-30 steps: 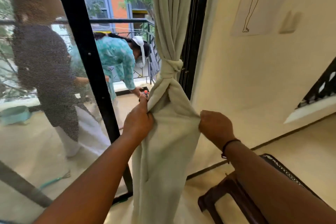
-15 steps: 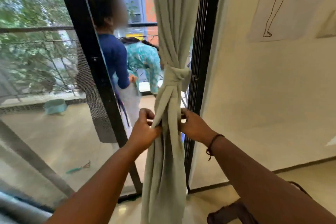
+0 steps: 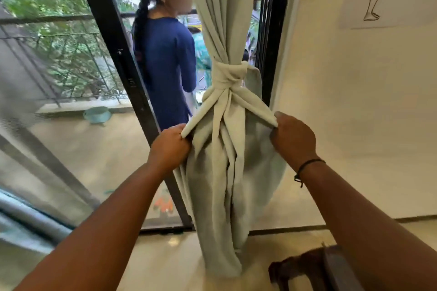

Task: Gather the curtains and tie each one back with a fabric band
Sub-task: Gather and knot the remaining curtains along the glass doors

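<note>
At the centre of the frame the pale green curtain (image 3: 220,184) hangs gathered beside the black door frame (image 3: 269,30), cinched by a fabric band (image 3: 228,75) of the same cloth that wraps the bundle and crosses into a knot just below. Half a second ago both hands were pinched close together against the narrow bundle under the knot; now they have drawn apart, the left hand (image 3: 169,146) out toward lower centre-left and the right hand (image 3: 293,139) toward centre-right, each with its fingers closed on a corner of cloth, so two flat flaps fan out from the knot like wings. That reads as spreading and neatening the fabric below the tie, which suggests this curtain is already tied back and only being dressed; whether another curtain remains cannot be told from here. The cloth looks like a matte, fairly heavy weave, soft enough to fall in long vertical folds above the band and to crumple into deeper creases below it, where it narrows toward the pale glossy floor (image 3: 165,262). The band is flat and wide, its turns lying smooth. A thin dark cord (image 3: 307,165) circles the right wrist. Beyond the glass, in the upper middle, a person in a dark blue top (image 3: 165,66) stands on the balcony, and a dark wooden piece of furniture (image 3: 307,269) shows at the lower right.
</note>
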